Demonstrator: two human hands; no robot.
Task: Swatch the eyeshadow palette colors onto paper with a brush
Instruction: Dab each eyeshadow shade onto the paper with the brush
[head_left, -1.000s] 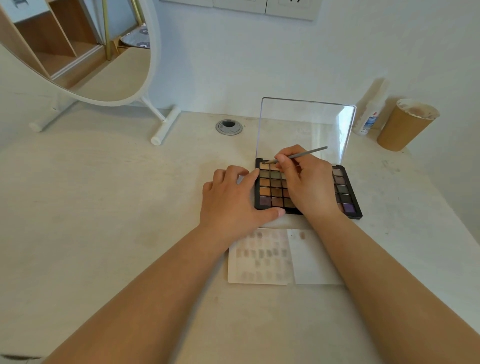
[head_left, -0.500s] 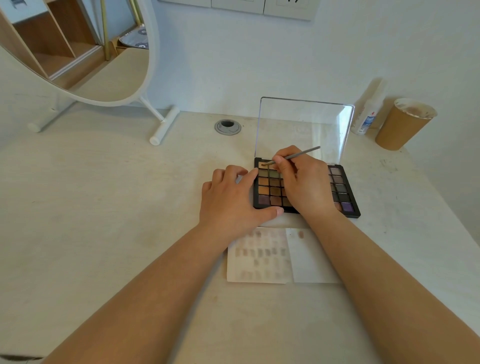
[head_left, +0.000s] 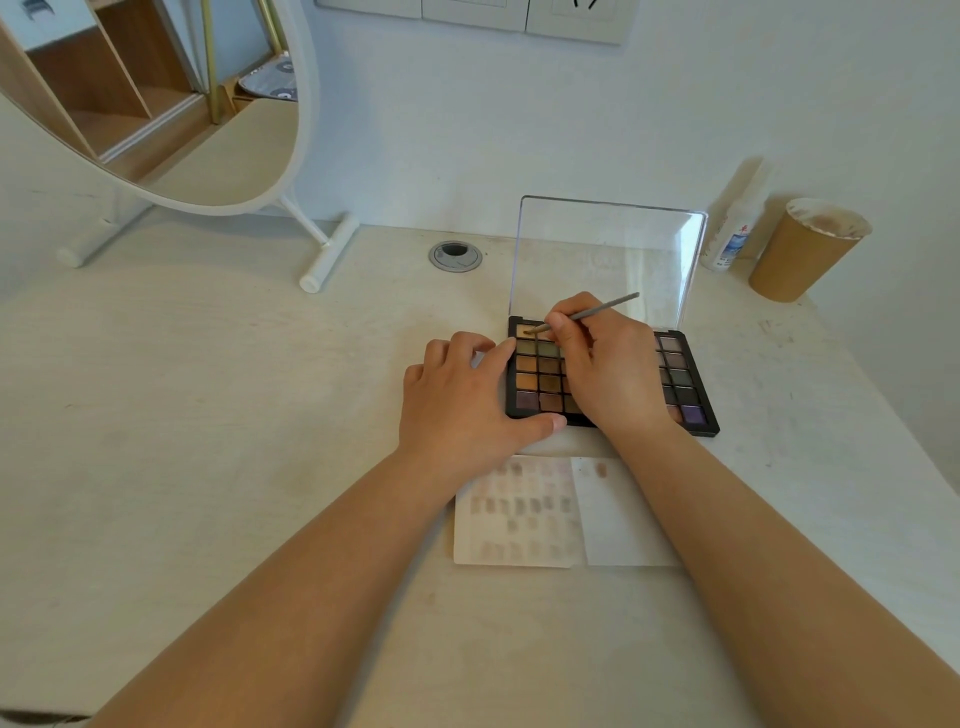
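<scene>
A black eyeshadow palette (head_left: 685, 387) lies open on the desk, its clear lid (head_left: 608, 249) standing upright behind it. My right hand (head_left: 608, 369) hovers over the palette's middle and pinches a thin grey brush (head_left: 605, 306), whose tip touches a pan in the top left corner. My left hand (head_left: 462, 405) rests flat at the palette's left edge, thumb along its front rim. In front of the palette lies white paper (head_left: 618, 519) with rows of faint swatches on its left half and one or two marks on the right half.
A round mirror on a white stand (head_left: 322, 249) fills the back left. A metal cable grommet (head_left: 455, 255) sits in the desk behind my left hand. A small white bottle (head_left: 735, 234) and a brown paper cup (head_left: 800, 254) stand at the back right by the wall.
The brush's free end has dipped slightly while its tip stays on the top left pan. Both hands and the palette keep their places.
</scene>
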